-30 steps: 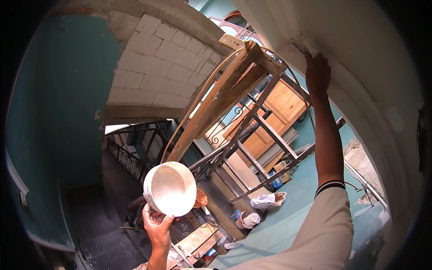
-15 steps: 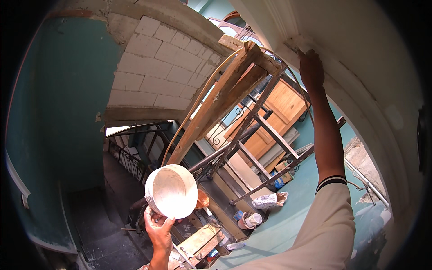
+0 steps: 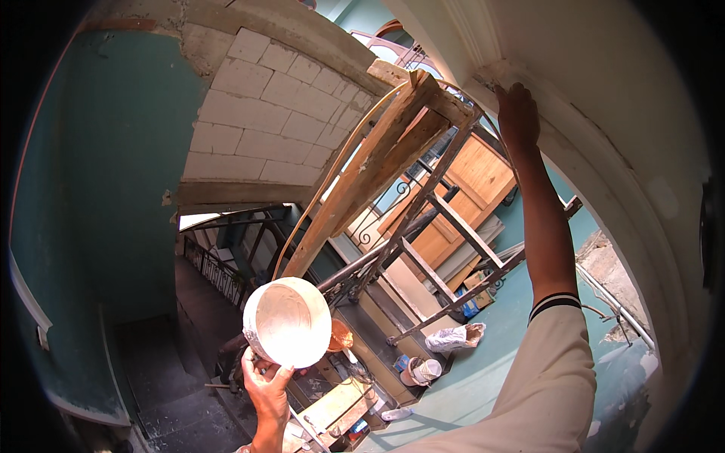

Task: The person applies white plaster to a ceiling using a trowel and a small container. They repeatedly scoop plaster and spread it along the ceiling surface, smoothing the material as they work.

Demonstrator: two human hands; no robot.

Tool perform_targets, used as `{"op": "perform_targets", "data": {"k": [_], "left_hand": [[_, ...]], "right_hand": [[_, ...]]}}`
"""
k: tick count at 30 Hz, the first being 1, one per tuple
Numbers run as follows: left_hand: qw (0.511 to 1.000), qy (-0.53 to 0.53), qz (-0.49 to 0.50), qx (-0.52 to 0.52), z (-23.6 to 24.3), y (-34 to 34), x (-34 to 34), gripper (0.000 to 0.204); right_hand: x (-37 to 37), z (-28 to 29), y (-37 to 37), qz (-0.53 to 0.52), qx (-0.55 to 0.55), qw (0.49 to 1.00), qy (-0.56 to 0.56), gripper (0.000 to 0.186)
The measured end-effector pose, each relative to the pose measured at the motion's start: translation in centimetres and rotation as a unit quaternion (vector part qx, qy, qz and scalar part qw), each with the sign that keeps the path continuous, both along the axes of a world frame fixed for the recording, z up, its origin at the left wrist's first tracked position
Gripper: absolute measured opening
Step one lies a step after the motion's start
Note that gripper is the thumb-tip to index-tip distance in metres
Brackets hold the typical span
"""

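Observation:
My left hand (image 3: 268,385) grips a round white plastic tub (image 3: 288,322) from below, thumb at its rim. The tub's open mouth faces me, and its inside looks pale and smeared. My right arm is stretched up to the right, and my right hand (image 3: 518,117) is closed at the white moulded cornice (image 3: 555,113). A small tool tip seems to poke out beside its fingers, against the corner of the moulding, but its kind is too small to make out. Rough, whitish patches mark the moulding there.
A wooden beam frame (image 3: 362,174) and a metal ladder-like frame (image 3: 461,226) stand ahead. Far below lie dark stairs (image 3: 181,408), a plank (image 3: 332,411), a bucket (image 3: 421,371) and a white sack (image 3: 455,337). Left are a teal wall (image 3: 121,174) and pale blocks (image 3: 264,113).
My right hand has shifted slightly left along the moulding. My left hand and the tub stay almost where they were.

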State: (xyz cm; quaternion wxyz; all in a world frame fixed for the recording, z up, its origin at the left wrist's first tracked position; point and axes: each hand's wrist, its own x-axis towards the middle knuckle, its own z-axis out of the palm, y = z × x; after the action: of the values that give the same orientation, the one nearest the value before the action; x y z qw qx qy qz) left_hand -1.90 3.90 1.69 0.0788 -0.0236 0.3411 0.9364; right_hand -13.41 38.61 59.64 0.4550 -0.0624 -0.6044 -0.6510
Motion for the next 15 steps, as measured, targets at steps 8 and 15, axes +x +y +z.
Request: {"op": "perform_targets", "data": {"k": [8, 15], "left_hand": [[1.000, 0.001, 0.004, -0.004, -0.5, 0.2, 0.0, 0.082], [1.000, 0.006, 0.000, -0.009, -0.5, 0.1, -0.1, 0.082]], "right_hand": [[0.1, 0.1, -0.7, -0.006, 0.019, 1.000, 0.023, 0.012], [-0.1, -0.5, -0.7, 0.020, -0.024, 0.999, 0.009, 0.012]]}}
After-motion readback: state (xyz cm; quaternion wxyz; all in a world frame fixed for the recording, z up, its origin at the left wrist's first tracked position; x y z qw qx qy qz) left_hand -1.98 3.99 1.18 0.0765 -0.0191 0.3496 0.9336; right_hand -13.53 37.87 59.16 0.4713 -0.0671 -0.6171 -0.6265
